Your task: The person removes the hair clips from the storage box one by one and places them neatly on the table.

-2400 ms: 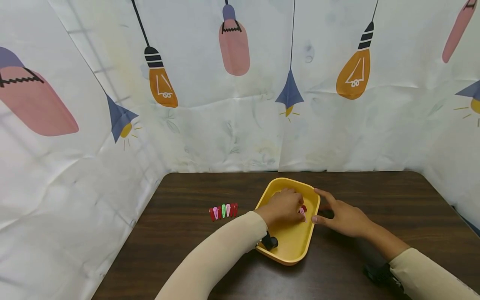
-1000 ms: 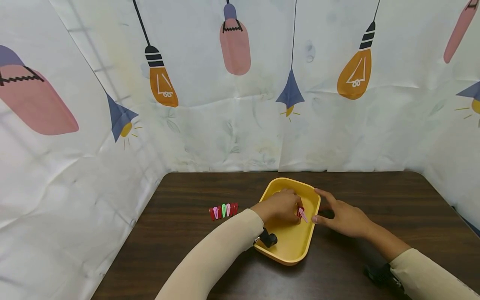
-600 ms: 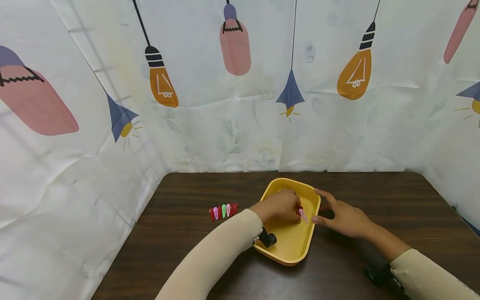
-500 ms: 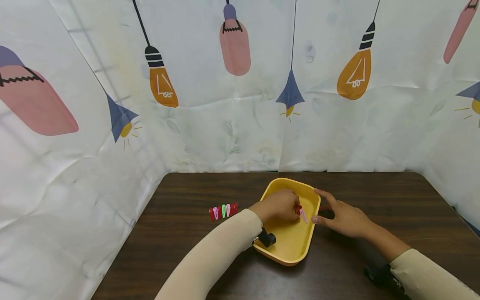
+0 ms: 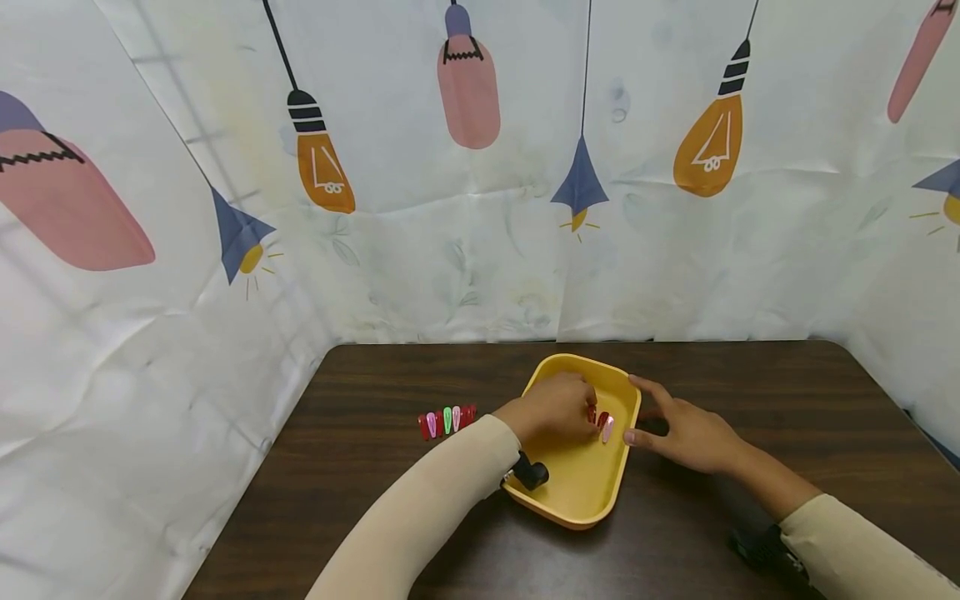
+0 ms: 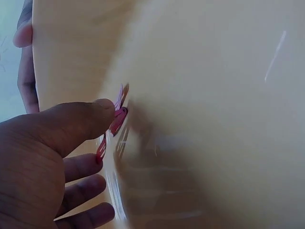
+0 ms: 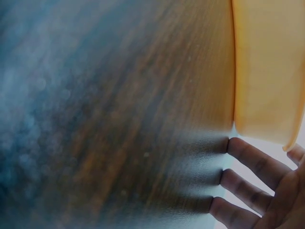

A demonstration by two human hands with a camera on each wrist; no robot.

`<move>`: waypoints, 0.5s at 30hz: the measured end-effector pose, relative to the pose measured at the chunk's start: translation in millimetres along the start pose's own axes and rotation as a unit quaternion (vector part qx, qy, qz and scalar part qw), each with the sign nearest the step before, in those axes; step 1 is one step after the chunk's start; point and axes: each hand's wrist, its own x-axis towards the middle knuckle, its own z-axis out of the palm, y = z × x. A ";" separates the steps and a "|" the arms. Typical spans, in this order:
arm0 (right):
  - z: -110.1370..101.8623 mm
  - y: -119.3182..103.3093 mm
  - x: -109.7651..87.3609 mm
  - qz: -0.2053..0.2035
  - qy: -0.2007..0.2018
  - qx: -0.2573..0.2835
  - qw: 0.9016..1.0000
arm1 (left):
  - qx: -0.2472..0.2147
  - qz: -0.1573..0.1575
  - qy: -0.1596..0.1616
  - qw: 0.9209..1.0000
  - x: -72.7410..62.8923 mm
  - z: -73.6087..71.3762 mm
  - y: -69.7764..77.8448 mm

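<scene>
My left hand (image 5: 562, 407) reaches into a yellow plastic tray (image 5: 577, 502), thumb and index finger pinching a red hair clip (image 6: 101, 149) near the far right inside wall. Beside those fingertips, another red hair clip (image 5: 603, 420) and a pink hair clip (image 5: 608, 430) stand in a row. Seen from the left wrist, the thumb overlaps part of the row, and the other fingers are loosely bent. My right hand (image 5: 686, 433) is spread at the tray's right side, with thumb and index finger at the rim; in the right wrist view its other fingertips (image 7: 234, 144) rest on the table.
A row of several red, pink and green hair clips (image 5: 447, 422) lies on the dark wooden table (image 5: 360, 500), left of the tray. Behind the table hangs a white cloth (image 5: 510, 267) printed with lamps.
My left hand has drawn slightly left inside the tray. The red and pink clips, earlier bunched at its fingertips, now show spaced side by side. My right hand stays at the rim.
</scene>
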 end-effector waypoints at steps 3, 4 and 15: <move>-0.3 0.1 0.7 0.000 0.001 -0.002 1.000 | -0.001 -0.010 -0.003 1.000 -0.9 -3.6 -0.6; -0.4 0.2 0.8 0.000 0.000 -0.002 1.000 | -0.002 -0.014 -0.004 1.000 -1.5 -5.2 -0.9; 0.6 1.0 1.2 0.002 0.000 0.001 1.000 | 0.004 -0.009 0.024 1.000 -12.2 -25.4 -4.5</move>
